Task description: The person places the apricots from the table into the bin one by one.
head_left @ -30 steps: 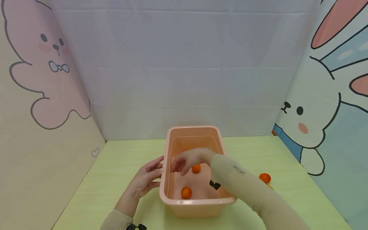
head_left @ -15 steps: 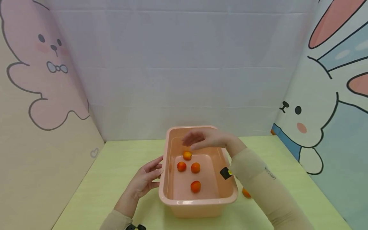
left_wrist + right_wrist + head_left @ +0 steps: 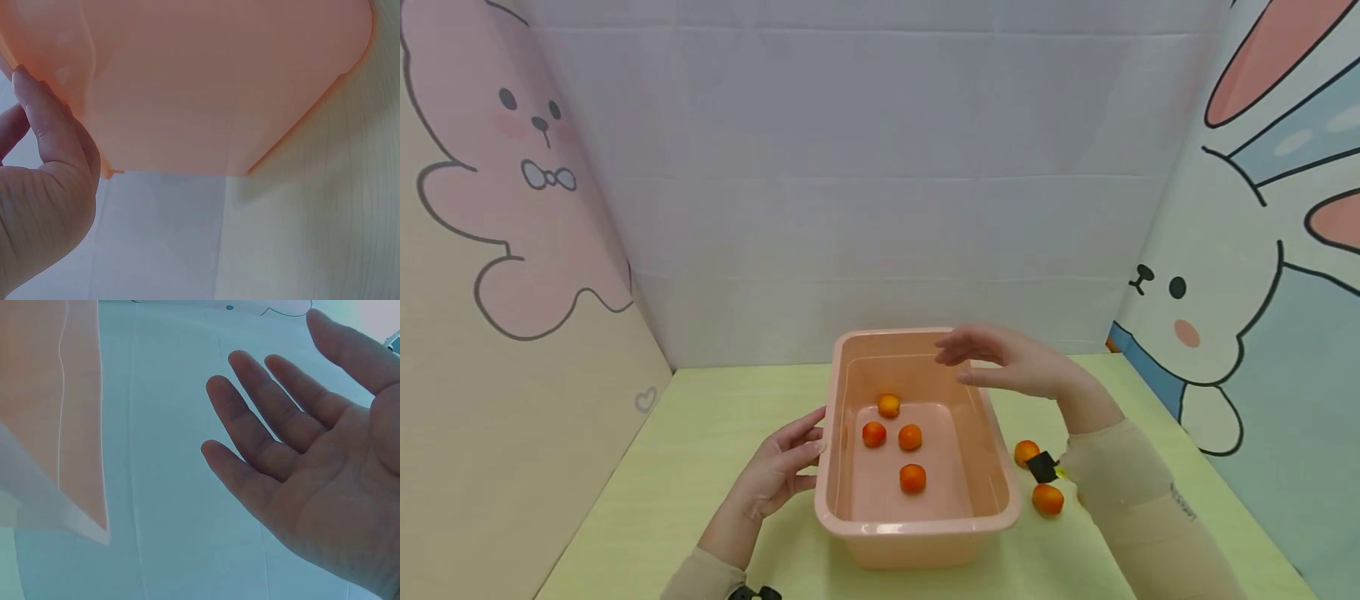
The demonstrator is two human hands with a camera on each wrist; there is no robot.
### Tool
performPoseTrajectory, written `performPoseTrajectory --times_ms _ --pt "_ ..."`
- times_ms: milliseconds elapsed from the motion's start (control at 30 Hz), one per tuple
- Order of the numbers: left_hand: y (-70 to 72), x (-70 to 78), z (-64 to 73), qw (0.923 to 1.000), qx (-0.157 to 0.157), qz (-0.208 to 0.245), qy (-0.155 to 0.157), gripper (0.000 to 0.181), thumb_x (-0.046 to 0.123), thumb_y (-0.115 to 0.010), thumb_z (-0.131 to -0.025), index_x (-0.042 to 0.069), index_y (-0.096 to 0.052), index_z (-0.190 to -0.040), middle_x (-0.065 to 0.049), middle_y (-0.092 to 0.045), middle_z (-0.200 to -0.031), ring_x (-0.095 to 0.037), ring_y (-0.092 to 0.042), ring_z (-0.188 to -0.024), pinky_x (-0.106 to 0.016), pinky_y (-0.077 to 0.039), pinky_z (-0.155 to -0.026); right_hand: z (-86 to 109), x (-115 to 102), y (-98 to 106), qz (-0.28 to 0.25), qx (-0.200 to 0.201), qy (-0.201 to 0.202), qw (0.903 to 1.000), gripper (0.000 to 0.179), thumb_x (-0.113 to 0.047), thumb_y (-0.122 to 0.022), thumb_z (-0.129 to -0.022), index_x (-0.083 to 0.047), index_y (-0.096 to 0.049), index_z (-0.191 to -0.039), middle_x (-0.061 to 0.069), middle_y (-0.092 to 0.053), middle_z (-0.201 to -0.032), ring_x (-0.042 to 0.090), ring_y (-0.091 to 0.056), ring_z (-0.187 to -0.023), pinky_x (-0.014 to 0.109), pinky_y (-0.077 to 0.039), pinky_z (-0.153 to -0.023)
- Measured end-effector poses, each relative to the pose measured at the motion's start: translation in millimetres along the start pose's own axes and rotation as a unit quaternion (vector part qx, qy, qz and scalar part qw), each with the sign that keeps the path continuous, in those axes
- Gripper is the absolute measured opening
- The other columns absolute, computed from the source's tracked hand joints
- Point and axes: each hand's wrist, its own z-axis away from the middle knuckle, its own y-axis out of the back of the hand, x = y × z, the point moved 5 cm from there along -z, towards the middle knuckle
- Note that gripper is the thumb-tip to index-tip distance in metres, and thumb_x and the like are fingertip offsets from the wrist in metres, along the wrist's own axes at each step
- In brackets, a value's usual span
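A pink bin [image 3: 917,527] stands on the pale green table [image 3: 715,425], about midway between its left and right edges; inside, four orange fruits [image 3: 912,479] lie on the bin's floor, one toward the near edge, two side by side in the middle, one toward the far edge; the left hand [image 3: 778,462] touches the bin's left rim with extended, relaxed fingers; the right hand [image 3: 1011,362] is released, fingers apart and palm bare, above the bin's right rim near its far corner; two more fruits [image 3: 1048,500] lie on the table near the bin's right edge; a black wrist piece [image 3: 1042,467] partly covers the farther one, and a sliver of orange [image 3: 1081,499] at the right sleeve [image 3: 1138,500] is too hidden to tell; a white cloth [image 3: 865,208] rises behind the table's far edge; a pink bear print [image 3: 550,225] with a bow tie and a small heart [image 3: 646,400] decorate the left wall; a rabbit print [image 3: 1210,250] fills the right; the right sleeve's dark lettering [image 3: 1182,502] is too small to read
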Motion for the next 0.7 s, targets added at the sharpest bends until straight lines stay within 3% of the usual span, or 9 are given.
performPoseTrajectory --times_ms 200,367,567,700 --pt "-0.3 0.1 0.1 1.0000 0.000 -0.001 0.002 0.061 0.003 -0.058 -0.098 0.003 -0.032 -0.153 -0.004 -0.059 -0.111 -0.017 -0.063 -0.089 -0.034 -0.059 -0.073 28.6 11 -1 0.000 0.046 -0.003 0.9989 0.046 -0.012 -0.066 -0.096 -0.006 -0.051 -0.139 0.007 -0.062 -0.128 0.026 -0.058 -0.120 0.053 -0.046 -0.101" --pt "-0.9 -0.8 0.1 1.0000 -0.003 -0.003 0.001 0.061 0.004 -0.058 -0.098 0.003 -0.031 -0.154 -0.003 -0.060 -0.112 -0.016 -0.064 -0.089 -0.033 -0.059 -0.073 56.7 26 -4 -0.005 0.104 -0.019 0.9944 0.046 -0.013 -0.065 -0.097 -0.006 -0.050 -0.140 0.008 -0.063 -0.126 0.025 -0.059 -0.118 0.038 -0.050 -0.097" --pt "-0.4 -0.8 -0.2 1.0000 -0.002 0.001 -0.003 0.062 0.004 -0.059 -0.098 0.003 -0.031 -0.154 -0.003 -0.060 -0.111 -0.016 -0.064 -0.088 -0.033 -0.059 -0.072 93.5 59 -12 -0.019 0.188 -0.039 0.9813 0.044 -0.006 -0.062 -0.097 -0.001 -0.049 -0.139 0.017 -0.063 -0.124 0.010 -0.059 -0.114 0.018 -0.047 -0.093" --pt "0.1 -1.4 -0.5 1.0000 -0.001 0.003 -0.002 0.062 0.004 -0.059 -0.098 0.003 -0.031 -0.154 -0.004 -0.060 -0.112 -0.017 -0.064 -0.088 -0.033 -0.059 -0.072 116.6 84 -21 -0.003 0.229 -0.089 0.9695 0.048 -0.009 -0.064 -0.097 -0.001 -0.047 -0.141 0.017 -0.063 -0.125 0.001 -0.058 -0.111 0.012 -0.042 -0.092"
